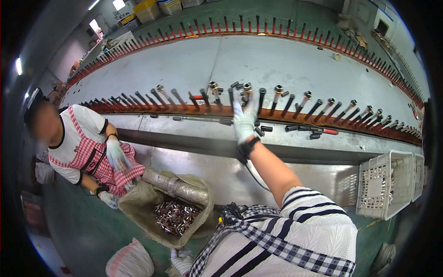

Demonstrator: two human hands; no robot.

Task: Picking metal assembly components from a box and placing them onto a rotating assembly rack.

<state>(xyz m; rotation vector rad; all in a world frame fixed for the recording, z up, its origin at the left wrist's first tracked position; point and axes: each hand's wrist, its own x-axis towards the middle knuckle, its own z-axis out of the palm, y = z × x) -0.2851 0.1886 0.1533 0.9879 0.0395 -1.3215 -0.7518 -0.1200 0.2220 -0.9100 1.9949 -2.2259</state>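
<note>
Metal fittings (247, 87) with brass-coloured heads sit on the slanted dark pegs (295, 105) of a long orange rail (323, 121) that runs across the grey desk (277, 60). The right hand (243, 121), in a white glove, reaches up to this rail, and its fingertips touch the fitting at the middle of the row; whether the grip is clenched on it or only resting there, I cannot tell. Several short black sleeves (302, 128) and one red piece (330, 131) lie loose on the desk just beside the rail.

The left hand (181, 259), also gloved, is low at the bottom edge, near an open brown sack (138, 207) full of small copper-coloured parts (175, 216). Its grip is mostly hidden, so its state is not clear. A grey wrapped roll (175, 187) lies across the mouth of the sack. A white closed bag (130, 262) stands on the green floor (87, 231) beside it.

On the right, a white plastic basket (385, 184) with a lattice wall stands against the desk. Far behind, yellow crates (146, 10) are stacked. At the left, another person in a red checked apron (99, 159) crouches with gloved hands near the sack.
</note>
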